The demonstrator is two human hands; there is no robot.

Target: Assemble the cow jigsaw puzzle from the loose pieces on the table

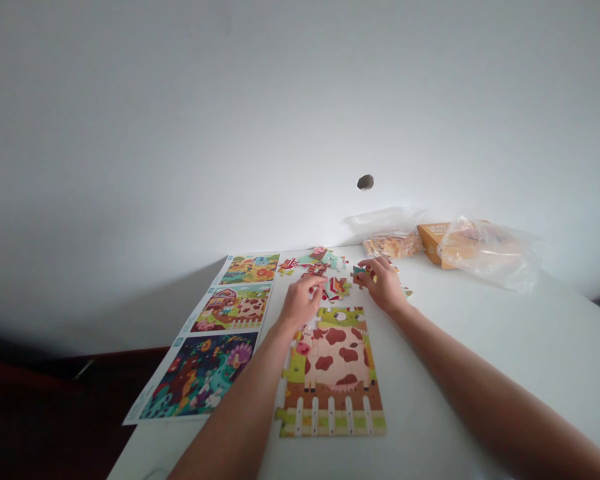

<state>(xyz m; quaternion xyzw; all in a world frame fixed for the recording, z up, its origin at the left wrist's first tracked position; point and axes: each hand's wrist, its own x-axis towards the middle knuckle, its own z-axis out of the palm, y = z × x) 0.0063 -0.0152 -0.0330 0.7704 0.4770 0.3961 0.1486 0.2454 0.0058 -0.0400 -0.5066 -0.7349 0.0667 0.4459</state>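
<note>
Both your hands are among the puzzle pieces, beyond the joined cow section

At the far left of the white table (460, 347) you have a printed sheet (143, 402) with three pictures stacked from far to near: a yellow animal scene (250, 269), a farm scene with a red barn and a spotted cow (233, 308), and a dark night scene (205, 373). The sheet's near left corner sticks out past the table's edge.

Right of it, your left hand (301, 303) reaches over the near side of the loose pieces (336, 288). Its fingers are bent, thumb and forefinger close together; you cannot tell from here whether they grasp a piece. The loose pieces lie in a jumble in the middle, toward the far edge.

Nearer to you, between your forearms, lies the joined cow section (337, 363), with a white fence along its near side and knobs sticking out on its left.

Your right hand (380, 283) is just right of the jumble, fingers curled at a teal and brown piece (359, 277); whether they pinch it or only touch it, you cannot tell.

Farther right, near the wall (300, 120), sit a clear bag of pieces (393, 245), then an orange box (433, 243), with crumpled clear plastic (500, 260) covering the box's right part.
</note>
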